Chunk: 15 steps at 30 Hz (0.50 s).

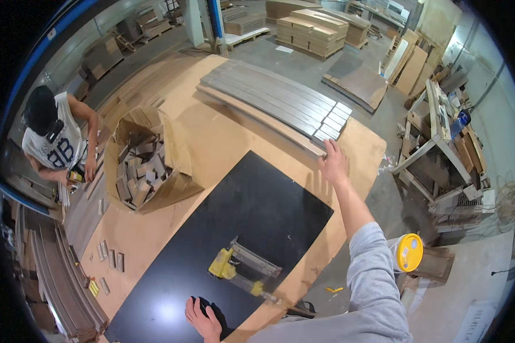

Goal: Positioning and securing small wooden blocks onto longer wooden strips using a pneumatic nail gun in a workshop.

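Observation:
A large black panel (257, 200) lies on the tan worktop. My left hand (205, 321) is low over its near part, fingers stretched out, with a dark patch beside them that I cannot make out. On the panel to its right rests a yellow and grey nail gun (223, 264), its hose fitting toward me. Farther off, my right arm reaches forward, and my right hand (335, 163) has its fingers spread against the near right end of a stack of grey-brown boards (274, 94). Those boards lie side by side in layers, pale ends facing me.
A cardboard box (180, 183) of wood offcuts stands left on the worktop (217, 134), near small loose blocks (112, 258). Another person (57, 137) works at far left. A yellow-lidded bucket (409, 252) and a cluttered wooden rack (435, 143) are at right; pallets of panels (312, 31) stand behind.

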Tool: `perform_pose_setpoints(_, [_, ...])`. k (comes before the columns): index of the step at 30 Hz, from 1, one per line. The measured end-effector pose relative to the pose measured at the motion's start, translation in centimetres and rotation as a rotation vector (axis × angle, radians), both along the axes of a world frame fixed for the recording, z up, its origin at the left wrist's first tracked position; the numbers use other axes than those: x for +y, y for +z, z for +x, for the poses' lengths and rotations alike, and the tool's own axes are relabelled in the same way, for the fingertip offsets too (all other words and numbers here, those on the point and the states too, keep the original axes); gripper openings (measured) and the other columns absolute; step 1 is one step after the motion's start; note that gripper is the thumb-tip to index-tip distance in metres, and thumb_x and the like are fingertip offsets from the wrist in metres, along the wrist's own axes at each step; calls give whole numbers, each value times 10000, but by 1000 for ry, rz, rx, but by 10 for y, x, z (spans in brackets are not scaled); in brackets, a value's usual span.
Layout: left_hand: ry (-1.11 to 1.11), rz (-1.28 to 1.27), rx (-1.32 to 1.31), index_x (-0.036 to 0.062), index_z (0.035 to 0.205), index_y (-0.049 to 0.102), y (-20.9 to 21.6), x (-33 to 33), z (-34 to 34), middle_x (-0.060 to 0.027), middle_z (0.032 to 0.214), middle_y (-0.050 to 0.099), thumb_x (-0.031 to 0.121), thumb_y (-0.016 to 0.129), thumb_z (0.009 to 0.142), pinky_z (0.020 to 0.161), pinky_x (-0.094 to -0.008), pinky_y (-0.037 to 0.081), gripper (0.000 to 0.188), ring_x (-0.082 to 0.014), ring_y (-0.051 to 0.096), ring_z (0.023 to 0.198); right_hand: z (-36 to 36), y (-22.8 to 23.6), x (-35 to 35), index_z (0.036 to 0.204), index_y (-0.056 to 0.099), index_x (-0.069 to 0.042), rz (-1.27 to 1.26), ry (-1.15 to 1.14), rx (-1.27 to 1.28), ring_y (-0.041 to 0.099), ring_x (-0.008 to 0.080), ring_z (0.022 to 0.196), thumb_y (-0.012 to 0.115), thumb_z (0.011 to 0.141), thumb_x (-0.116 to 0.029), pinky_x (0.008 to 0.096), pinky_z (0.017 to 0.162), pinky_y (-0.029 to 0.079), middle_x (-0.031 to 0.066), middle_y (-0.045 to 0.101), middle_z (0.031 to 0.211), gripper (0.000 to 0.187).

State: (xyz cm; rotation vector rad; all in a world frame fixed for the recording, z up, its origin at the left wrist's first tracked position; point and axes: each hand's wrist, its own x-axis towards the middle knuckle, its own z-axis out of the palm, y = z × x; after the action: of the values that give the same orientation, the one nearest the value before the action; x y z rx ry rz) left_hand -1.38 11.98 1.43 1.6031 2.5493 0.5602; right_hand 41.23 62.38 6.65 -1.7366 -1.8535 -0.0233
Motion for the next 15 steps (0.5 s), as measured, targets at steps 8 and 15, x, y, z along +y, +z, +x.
perform_pose_setpoints(8, [45,-71,-25,-17,1435,517,16,8,8,-259,1571,436,307,501,1064,1217,-598,250,493,-458,380,1463,-15,-3,33,1329,656,-92,-97,-74,134,585,368,1239,783,881,-212,483,1055,490,177,579,1349,481])
perform_pose_setpoints(15, [50,-99,-16,-16,1436,519,13,8,6,-262,1565,444,335,487,1074,1215,-596,252,505,-455,384,1465,8,-12,50,1222,702,-73,41,-104,324,668,350,1022,787,861,-124,445,929,550,173,623,1228,374])
